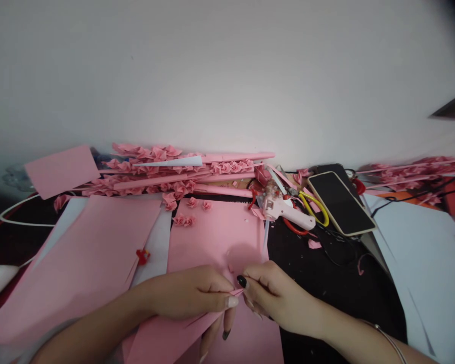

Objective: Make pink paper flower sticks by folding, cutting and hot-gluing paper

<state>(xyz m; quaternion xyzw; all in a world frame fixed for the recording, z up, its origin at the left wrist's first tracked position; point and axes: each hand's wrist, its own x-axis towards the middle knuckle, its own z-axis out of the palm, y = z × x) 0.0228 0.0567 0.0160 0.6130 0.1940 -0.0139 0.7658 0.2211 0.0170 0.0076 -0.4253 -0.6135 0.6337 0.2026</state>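
My left hand (193,293) is closed on a small folded strip of pink paper (237,292), pinched between thumb and fingers. The strip's free end is in the grip of my right hand (278,298), whose thumb and forefinger are pressed together. Both hands hover low over a pink paper sheet (216,242). Below my left hand is another pink sheet (155,341); whether it joins the held strip, I cannot tell. Several small folded paper flowers (184,220) lie on the sheet beyond my hands.
Pink paper flower stems (182,174) are piled along the wall. A glue gun (284,210), yellow-handled pliers (318,210) and a phone (341,202) lie to the right, near white sheets (432,263). Large pink sheets (87,263) and a red clip (142,256) are at left.
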